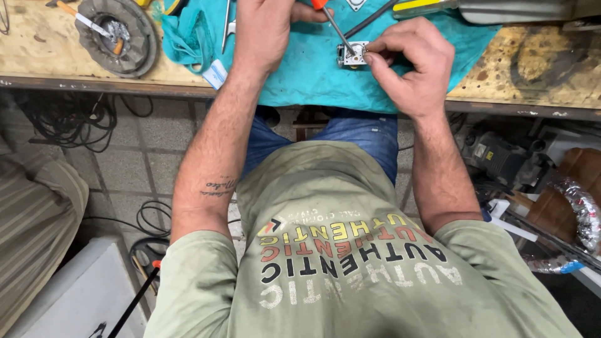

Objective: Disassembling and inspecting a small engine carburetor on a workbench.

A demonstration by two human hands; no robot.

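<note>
A small square metal part lies on a teal cloth spread over the workbench. My left hand is closed around a screwdriver with an orange-red handle; its thin shaft slants down and its tip rests on the metal part. My right hand pinches the right side of that part with fingertips and thumb, holding it against the cloth. A dark cable runs away from the part toward the top of the view.
A round grey disc with tools on it sits on the wooden bench at top left. Pliers lie on the cloth. Cables lie on the tiled floor below; a motor-like machine and foil hose are at right.
</note>
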